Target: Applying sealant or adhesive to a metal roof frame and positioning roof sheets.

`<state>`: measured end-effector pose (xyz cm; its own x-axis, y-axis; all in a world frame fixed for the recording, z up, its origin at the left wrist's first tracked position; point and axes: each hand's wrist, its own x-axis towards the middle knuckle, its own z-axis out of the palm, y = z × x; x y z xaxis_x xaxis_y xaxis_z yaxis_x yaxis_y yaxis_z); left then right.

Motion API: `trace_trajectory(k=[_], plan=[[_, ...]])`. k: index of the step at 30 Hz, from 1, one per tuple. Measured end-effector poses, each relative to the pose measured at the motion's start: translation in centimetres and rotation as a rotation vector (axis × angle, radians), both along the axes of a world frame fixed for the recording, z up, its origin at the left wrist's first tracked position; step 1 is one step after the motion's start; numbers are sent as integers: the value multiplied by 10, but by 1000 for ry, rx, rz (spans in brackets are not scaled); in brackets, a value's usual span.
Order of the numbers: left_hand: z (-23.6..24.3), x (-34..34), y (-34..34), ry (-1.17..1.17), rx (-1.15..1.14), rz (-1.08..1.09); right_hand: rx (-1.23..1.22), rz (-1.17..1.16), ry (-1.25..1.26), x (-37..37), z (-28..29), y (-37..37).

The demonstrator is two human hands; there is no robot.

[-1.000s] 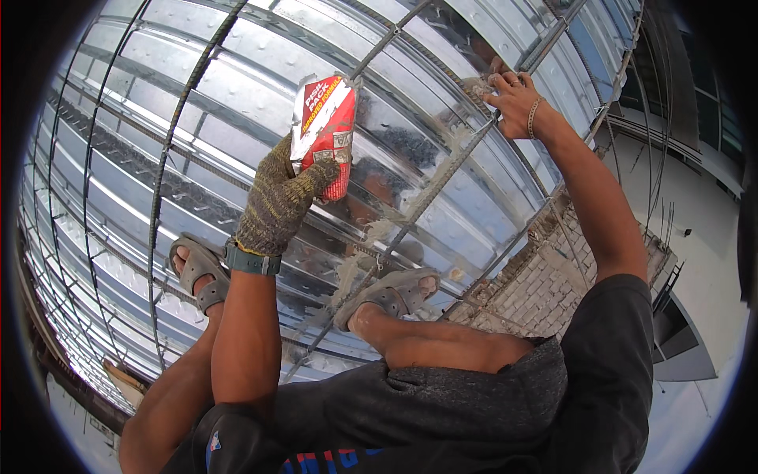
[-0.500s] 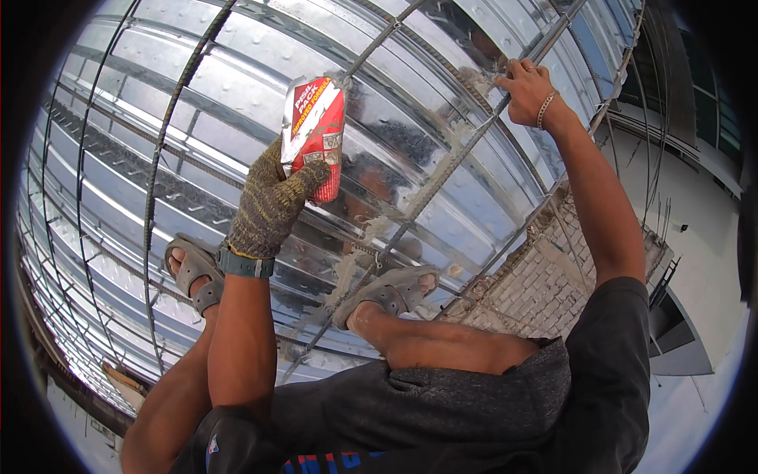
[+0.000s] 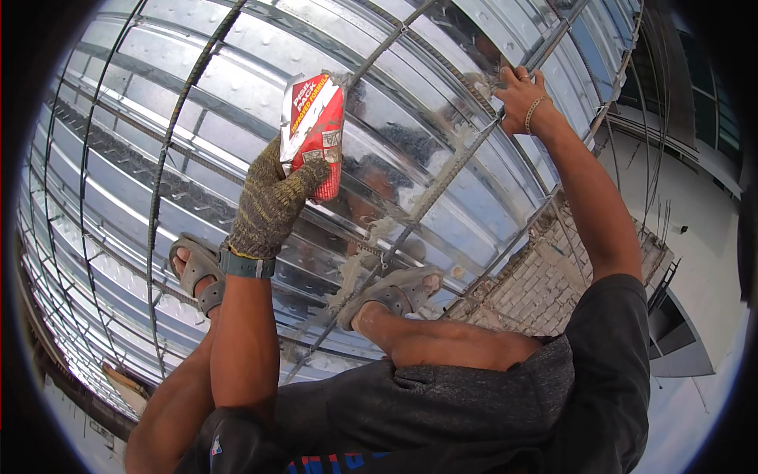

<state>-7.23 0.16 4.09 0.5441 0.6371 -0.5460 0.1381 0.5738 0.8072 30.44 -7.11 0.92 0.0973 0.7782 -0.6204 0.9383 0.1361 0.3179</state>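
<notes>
My left hand, in a grey-yellow knitted glove, is closed round a red and silver packet above the ribbed metal decking. My right hand, bare, has its fingers bent at a grey-smeared spot on the decking beside a steel rebar; whatever is at its fingertips is too small to make out. Pale grey sealant is smeared along that rebar toward my sandalled right foot.
A grid of rebar crosses the decking on the left, near my left foot. At the right lie the decking's edge, a rough brick wall, hanging wires and a white building surface beyond.
The packet in my left hand has shifted slightly left since a second ago. My right hand rose a little, then dropped slightly, its fingers changing their bend at the same spot.
</notes>
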Motion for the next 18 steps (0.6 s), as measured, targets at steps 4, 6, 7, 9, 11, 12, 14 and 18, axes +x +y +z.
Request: trace_trajectory(k=[4, 6, 7, 9, 11, 12, 14, 18], plan=[[-1, -4, 1, 1, -24, 33, 138, -70, -49, 11, 9, 6], [-1, -2, 0, -12, -35, 29, 128, -58, -65, 18, 11, 1], [-1, -2, -1, -22, -43, 23, 121, -48, -77, 18, 12, 0], [-1, 1, -4, -28, -39, 16, 87, -41, -74, 16, 13, 1], [-1, 3, -5, -32, -33, 7, 55, -38, -69, 10, 12, 2], [-1, 4, -5, -32, -38, 6, 21, -36, -78, 6, 10, 4], [1, 7, -5, -35, -41, 3, -12, -35, -92, 7, 8, 3], [6, 9, -4, -38, -46, -10, 41, 31, -130, 15, -7, -1]])
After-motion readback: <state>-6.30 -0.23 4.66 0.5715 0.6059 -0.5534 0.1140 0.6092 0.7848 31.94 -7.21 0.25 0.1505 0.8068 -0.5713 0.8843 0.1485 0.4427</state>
